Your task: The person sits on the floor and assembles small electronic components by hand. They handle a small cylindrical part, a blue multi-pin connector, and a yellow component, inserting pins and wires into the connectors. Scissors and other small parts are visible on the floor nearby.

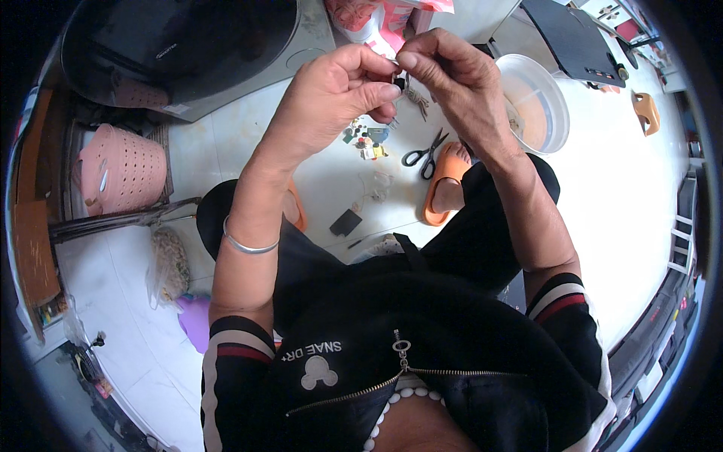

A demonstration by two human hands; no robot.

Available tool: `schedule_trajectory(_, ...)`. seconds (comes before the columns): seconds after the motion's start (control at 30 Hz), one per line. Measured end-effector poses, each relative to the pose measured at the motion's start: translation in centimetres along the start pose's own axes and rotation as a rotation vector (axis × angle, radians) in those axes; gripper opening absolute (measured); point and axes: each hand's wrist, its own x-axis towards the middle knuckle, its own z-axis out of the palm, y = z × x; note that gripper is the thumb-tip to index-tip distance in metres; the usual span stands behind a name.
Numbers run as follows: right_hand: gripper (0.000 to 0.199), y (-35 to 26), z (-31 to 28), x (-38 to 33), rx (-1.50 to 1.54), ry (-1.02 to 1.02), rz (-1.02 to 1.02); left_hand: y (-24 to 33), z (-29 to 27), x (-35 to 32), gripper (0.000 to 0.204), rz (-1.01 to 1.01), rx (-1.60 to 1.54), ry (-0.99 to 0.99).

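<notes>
My left hand [339,90] and my right hand [444,75] are raised together in front of me, fingertips meeting. Between them they pinch a tiny black piece [400,80], mostly hidden by the fingers. A silver bangle [248,245] sits on my left wrist. Below the hands, on the white tiled floor, lies a small pile of coloured bits [367,141] and black-handled scissors [423,154]. A thin strand [419,100] hangs beneath my right fingers.
A clear plastic tub [555,113] stands right of my right hand. My foot in an orange slipper [444,184] rests on the floor. A pink perforated basket [124,169] sits at left, a dark appliance lid [181,38] behind, a small black square [346,221] near my knee.
</notes>
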Motion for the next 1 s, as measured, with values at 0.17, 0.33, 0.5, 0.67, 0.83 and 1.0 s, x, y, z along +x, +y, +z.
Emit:
schedule_trajectory(0.17, 0.011, -0.8, 0.1, -0.4, -0.086, -0.142, 0.177, 0.2, -1.5, 0.2, 0.02, 0.124, -0.256, 0.108)
schedule_trajectory(0.33, 0.013, -0.1, 0.3, -0.4, -0.073, -0.092, -0.011, -1.0, -0.4, 0.4, 0.018, 0.039, 0.058, 0.1)
schedule_trajectory(0.5, 0.017, -0.3, -0.2, 0.0, -0.078, -0.064, 0.171, 0.5, -0.3, -0.1, 0.019, 0.03, -0.107, -0.015)
schedule_trajectory(0.67, 0.013, -0.6, 0.5, -0.7, -0.108, -0.195, 0.12, 0.2, -1.6, 0.3, 0.02, 0.108, -0.159, 0.138)
schedule_trajectory(0.83, 0.015, -0.8, -0.1, -0.1, 0.018, -0.103, 0.1, -0.1, -0.4, 0.2, 0.02, 0.021, 0.028, 0.034)
schedule_trajectory(1.0, 0.016, 0.1, 0.2, -0.1, -0.032, -0.088, 0.128, 0.6, -1.0, 0.0, 0.021, 0.095, -0.231, -0.001)
